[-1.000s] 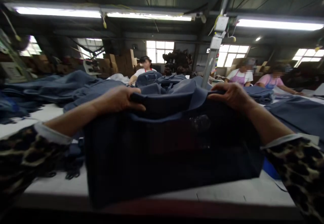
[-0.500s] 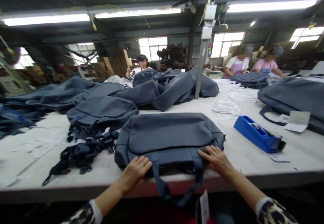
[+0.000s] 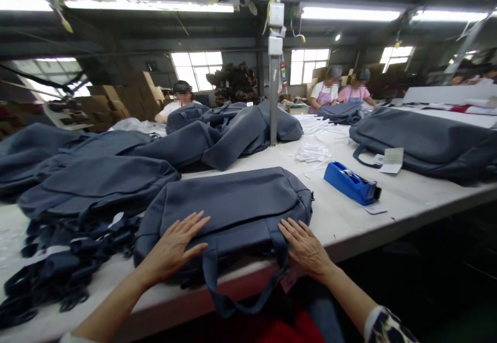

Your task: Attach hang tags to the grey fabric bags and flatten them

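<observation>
The bag (image 3: 233,206) lies on the bench (image 3: 334,224), left of the blue dispenser (image 3: 349,182) and nearer the bench's front edge. Its long axis runs sideways, roughly along that edge, with the right end, the one closest to the dispenser, slanting slightly farther off. The handle side points toward the front edge, and the handle (image 3: 210,273) loops down past it.

The left hand (image 3: 174,244) rests palm down on the half of the bag farther from the dispenser; its grip is spread, fingers and thumb fanned over the fabric. The right hand (image 3: 306,250) lies at the handle's end nearer the dispenser, its grip also unclosed, fingers outstretched and slightly parted; its thumb cannot be made out.

Well left of the dispenser lie dark straps (image 3: 66,265) and a second bag (image 3: 104,182). Beyond the dispenser, the pole (image 3: 274,94) stands to the left. A third bag (image 3: 427,136) lies to the dispenser's right, with a card (image 3: 392,159) between them.
</observation>
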`<state>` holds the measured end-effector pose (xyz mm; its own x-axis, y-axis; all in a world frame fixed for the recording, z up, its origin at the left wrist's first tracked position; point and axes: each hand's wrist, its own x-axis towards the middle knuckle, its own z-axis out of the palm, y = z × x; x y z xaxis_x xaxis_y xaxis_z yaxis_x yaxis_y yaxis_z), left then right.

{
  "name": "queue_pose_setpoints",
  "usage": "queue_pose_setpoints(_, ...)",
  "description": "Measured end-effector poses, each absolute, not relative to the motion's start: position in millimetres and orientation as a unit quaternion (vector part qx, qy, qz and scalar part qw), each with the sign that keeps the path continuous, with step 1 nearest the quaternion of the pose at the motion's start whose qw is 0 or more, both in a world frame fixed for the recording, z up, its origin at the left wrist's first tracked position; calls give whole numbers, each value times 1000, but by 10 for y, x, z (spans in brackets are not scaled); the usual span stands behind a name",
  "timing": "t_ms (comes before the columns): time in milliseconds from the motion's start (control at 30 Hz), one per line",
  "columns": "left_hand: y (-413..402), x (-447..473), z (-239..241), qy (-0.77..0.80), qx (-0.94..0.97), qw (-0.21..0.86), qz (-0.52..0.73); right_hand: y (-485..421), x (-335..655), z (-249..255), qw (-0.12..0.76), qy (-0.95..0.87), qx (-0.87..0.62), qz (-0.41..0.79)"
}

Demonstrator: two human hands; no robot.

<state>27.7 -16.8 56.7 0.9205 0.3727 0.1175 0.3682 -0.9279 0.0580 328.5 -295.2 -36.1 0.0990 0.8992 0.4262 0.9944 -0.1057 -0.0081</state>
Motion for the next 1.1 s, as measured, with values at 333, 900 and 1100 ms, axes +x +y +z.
queue_pose_setpoints(333, -95, 348, 247, 210, 975, 52, 55, -3087, 3474, -243, 397, -538, -738, -94)
queue_pose_setpoints(900, -1644, 2735, -25, 52, 989, -34, 133, -2746, 4628, -343, 401, -285, -859, 139)
queue_pose_setpoints(1100, -1451, 2704, -24, 41, 969, 94, 223, -2629, 4567, -299, 344, -241, -900, 113)
